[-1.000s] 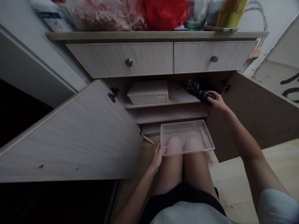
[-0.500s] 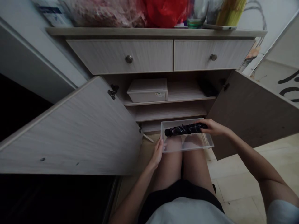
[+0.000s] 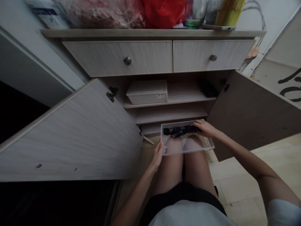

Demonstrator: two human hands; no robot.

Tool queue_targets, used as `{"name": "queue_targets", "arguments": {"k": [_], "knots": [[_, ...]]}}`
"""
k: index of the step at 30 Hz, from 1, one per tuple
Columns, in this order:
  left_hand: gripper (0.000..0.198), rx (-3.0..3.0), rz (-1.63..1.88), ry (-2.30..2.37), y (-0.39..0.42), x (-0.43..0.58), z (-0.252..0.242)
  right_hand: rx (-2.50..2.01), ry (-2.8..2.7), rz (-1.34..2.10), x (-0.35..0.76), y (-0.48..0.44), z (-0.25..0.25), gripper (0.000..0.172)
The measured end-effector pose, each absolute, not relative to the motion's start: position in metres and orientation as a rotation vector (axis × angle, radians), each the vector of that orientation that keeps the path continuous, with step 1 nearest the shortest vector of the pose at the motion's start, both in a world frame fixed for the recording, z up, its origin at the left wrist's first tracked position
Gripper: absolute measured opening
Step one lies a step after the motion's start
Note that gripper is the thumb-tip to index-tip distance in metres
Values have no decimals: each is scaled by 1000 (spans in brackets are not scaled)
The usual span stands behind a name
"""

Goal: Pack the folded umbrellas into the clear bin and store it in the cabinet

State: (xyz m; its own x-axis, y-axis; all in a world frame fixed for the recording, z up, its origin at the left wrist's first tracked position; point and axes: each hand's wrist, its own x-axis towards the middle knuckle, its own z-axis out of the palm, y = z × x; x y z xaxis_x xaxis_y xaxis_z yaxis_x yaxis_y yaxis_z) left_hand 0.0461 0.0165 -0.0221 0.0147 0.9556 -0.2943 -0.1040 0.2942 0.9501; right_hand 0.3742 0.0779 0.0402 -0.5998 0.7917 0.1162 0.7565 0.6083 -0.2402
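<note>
A clear plastic box (image 3: 188,153) rests on my thighs, in front of the open cabinet. My left hand (image 3: 158,154) grips its left wall, fingers wrapped around the edge. Inside, along the far wall, lies a folded dark plaid umbrella (image 3: 180,130). My right hand (image 3: 204,128) is closed on the umbrella's right end, reaching over the box's far right corner. The umbrella's left end comes near the box's left wall. My right fingertips are partly hidden against the dark cloth.
Two cabinet doors stand open, the left door (image 3: 77,135) and the right door (image 3: 254,116). A white lidded box (image 3: 148,92) and a dark object (image 3: 208,88) sit on the upper shelf. Bags, including a red one (image 3: 163,12), and a glass (image 3: 195,15) crowd the cabinet top.
My right hand has moved slightly left and lowered the umbrella into the box against its far wall. My left hand keeps its grip on the box. The view has shifted slightly.
</note>
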Motion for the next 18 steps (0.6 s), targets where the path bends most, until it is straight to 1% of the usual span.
{"name": "queue_targets", "arguments": {"k": [2, 6, 7, 9, 12, 14, 15, 16, 18], "knots": [[81, 923, 1023, 1269, 17, 46, -22, -1394, -2682, 132, 366, 77, 43, 45], [91, 938, 991, 1285, 18, 45, -20, -1575, -2709, -162, 348, 74, 46, 29], [91, 935, 991, 1288, 19, 45, -20, -1613, -2704, -222, 344, 73, 46, 27], [88, 925, 986, 1303, 19, 45, -18, -1668, -2715, -287, 337, 71, 47, 28], [87, 917, 970, 1323, 20, 45, -16, -1657, -2814, -231, 336, 71, 57, 29], [89, 919, 980, 1319, 20, 46, -15, -1596, -2845, -98, 344, 79, 70, 37], [89, 920, 992, 1315, 20, 46, -15, -1589, -2799, -48, 350, 86, 79, 40], [88, 918, 1003, 1313, 20, 46, -16, -1621, -2709, -29, 358, 96, 87, 39], [87, 910, 1012, 1321, 21, 46, -17, -1807, -2412, -91, 376, 124, 102, 34]]}}
